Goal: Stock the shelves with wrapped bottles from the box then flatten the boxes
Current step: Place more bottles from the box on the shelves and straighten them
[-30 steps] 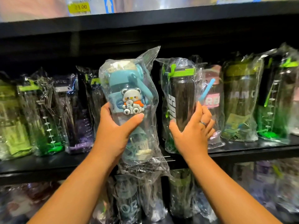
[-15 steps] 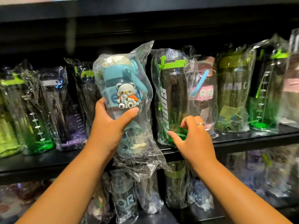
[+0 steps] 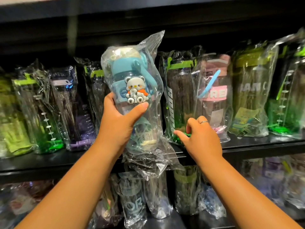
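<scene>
Fingers (image 3: pixel 109 100) of the left hand (image 3: pixel 118 128) grip the wrapped bear bottle (image 3: pixel 132 80) just before the shelf (image 3: pixel 264 147), while those of the right hand (image 3: pixel 203 139) curl at the base of a dark bottle (image 3: pixel 179 100), grip unclear; slick wrap may slip, toppling neighbours.

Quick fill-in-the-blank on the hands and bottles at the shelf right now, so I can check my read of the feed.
1. The left hand grips a wrapped blue bottle with a ____ figure on its front.
2. The right hand is at the base of a dark bottle with a ____ lid.
3. The ring is on the ____ hand.
4. The neighbouring bottle, with a blue strap, has a ____ band.

Missing words: bear; green; right; pink.
</scene>
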Demonstrator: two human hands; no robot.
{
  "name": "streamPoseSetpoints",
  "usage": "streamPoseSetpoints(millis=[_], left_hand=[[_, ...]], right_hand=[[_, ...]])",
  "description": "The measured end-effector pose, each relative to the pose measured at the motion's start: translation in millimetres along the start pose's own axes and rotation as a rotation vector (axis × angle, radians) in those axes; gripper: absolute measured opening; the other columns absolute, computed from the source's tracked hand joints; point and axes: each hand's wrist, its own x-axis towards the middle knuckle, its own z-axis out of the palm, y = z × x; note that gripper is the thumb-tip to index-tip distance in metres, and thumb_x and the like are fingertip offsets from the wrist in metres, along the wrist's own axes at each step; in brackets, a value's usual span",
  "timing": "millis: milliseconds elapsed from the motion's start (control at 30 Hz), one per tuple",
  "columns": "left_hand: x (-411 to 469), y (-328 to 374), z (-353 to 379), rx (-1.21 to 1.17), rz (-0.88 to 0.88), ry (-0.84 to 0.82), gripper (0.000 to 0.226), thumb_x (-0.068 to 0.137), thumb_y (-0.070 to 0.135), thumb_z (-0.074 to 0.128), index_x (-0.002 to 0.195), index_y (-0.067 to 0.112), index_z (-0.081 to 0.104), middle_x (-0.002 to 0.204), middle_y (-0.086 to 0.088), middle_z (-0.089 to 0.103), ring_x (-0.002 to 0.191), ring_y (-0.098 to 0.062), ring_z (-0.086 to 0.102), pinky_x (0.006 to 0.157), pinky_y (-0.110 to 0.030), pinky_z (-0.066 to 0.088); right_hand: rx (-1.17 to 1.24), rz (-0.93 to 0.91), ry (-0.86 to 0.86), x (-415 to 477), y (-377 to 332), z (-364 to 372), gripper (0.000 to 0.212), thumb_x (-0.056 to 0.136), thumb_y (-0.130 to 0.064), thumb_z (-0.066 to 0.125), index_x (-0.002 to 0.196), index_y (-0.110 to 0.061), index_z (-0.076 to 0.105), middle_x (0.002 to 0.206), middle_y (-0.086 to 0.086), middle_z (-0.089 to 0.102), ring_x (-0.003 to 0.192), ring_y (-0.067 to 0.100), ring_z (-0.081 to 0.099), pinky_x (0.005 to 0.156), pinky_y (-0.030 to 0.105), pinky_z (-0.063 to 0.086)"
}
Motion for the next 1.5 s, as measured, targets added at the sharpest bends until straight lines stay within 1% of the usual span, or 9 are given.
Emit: streamPoseSetpoints(millis=[200,433,633,933,1033,1133,1267,1400,1500], left_hand=[[10.2,7.6,1.5,-0.034,0.051,0.03,0.08,0.073,0.017,0.086,0.137,0.018,0.039,0.119,0.003,0.066,0.098,-0.006,0.071,0.082,-0.026,0.057],[10.3,-1.8,2.2,0.152,0.225,0.101,0.09,0.066,0.033,0.085,0.139,0.017,0.034,0.132,0.005,0.056,0.118,-0.004,0.061,0.106,-0.031,0.048],[-5.8,-33.1,6.2,0.253,0.152,0.048,0.082,0.075,0.018,0.085,0.136,0.026,0.03,0.122,0.024,0.05,0.103,0.021,0.055,0.086,-0.002,0.042],[-13.8,-45.3,6.2,0.319,0.042,-0.032,0.087,0.076,0.032,0.084,0.141,0.033,0.026,0.123,0.035,0.043,0.102,0.03,0.047,0.081,0.006,0.036],[-22.1,-47.4,4.1,0.368,-0.011,-0.045,0.09,0.073,0.048,0.084,0.143,0.038,0.027,0.134,0.022,0.043,0.118,0.011,0.048,0.098,-0.011,0.037],[-32.8,-51.4,-0.3,0.44,-0.085,-0.058,0.081,0.072,0.05,0.08,0.135,0.041,0.029,0.136,0.011,0.037,0.123,-0.007,0.047,0.1,-0.024,0.035],[-36.3,-55.3,-2.9,0.459,-0.088,-0.059,0.08,0.071,0.053,0.08,0.128,0.041,0.024,0.137,0.009,0.046,0.119,-0.01,0.055,0.091,-0.021,0.042],[-35.2,-58.3,2.0,0.482,-0.069,-0.036,0.074,0.075,0.053,0.078,0.133,0.035,0.036,0.134,0.01,0.053,0.117,-0.008,0.056,0.098,-0.03,0.048],[-33.6,-60.7,8.3,0.501,-0.047,-0.024,0.079,0.078,0.05,0.077,0.142,0.028,0.035,0.138,0.008,0.049,0.12,-0.007,0.053,0.098,-0.026,0.042]], right_hand=[[0.022,0.016,0.005,-2.0,2.9,3.5,0.044,0.086,-0.055,0.066,0.076,-0.021,0.041,0.088,0.0,0.041,0.058,0.023,0.047,0.053,0.033,0.04],[0.02,0.009,0.009,-3.2,4.2,4.5,0.041,0.086,-0.052,0.066,0.075,-0.023,0.041,0.087,-0.001,0.041,0.058,0.023,0.047,0.052,0.032,0.035],[0.03,0.002,0.012,-2.8,4.3,4.6,0.041,0.085,-0.052,0.067,0.075,-0.022,0.041,0.085,0.0,0.041,0.057,0.022,0.046,0.049,0.031,0.032],[0.037,0.017,0.004,-5.7,2.2,2.6,0.039,0.086,-0.05,0.066,0.076,-0.022,0.041,0.085,-0.001,0.04,0.06,0.026,0.048,0.053,0.033,0.034],[0.036,0.011,0.005,-6.1,2.1,1.3,0.038,0.086,-0.049,0.067,0.076,-0.022,0.042,0.085,-0.001,0.041,0.06,0.026,0.047,0.052,0.033,0.033],[0.034,0.005,0.003,-6.4,1.6,1.1,0.039,0.086,-0.049,0.067,0.076,-0.022,0.042,0.085,0.0,0.041,0.06,0.026,0.048,0.052,0.033,0.035],[0.033,0.005,0.004,-6.5,1.5,1.4,0.038,0.086,-0.048,0.067,0.076,-0.022,0.041,0.085,0.0,0.042,0.061,0.028,0.049,0.052,0.033,0.036],[0.028,0.004,0.002,-7.0,1.3,1.2,0.038,0.086,-0.048,0.066,0.076,-0.022,0.041,0.085,0.0,0.042,0.062,0.029,0.049,0.052,0.033,0.035],[0.026,0.003,0.004,-7.0,0.7,1.5,0.038,0.086,-0.048,0.067,0.077,-0.022,0.041,0.085,0.001,0.042,0.062,0.029,0.05,0.052,0.034,0.036]])
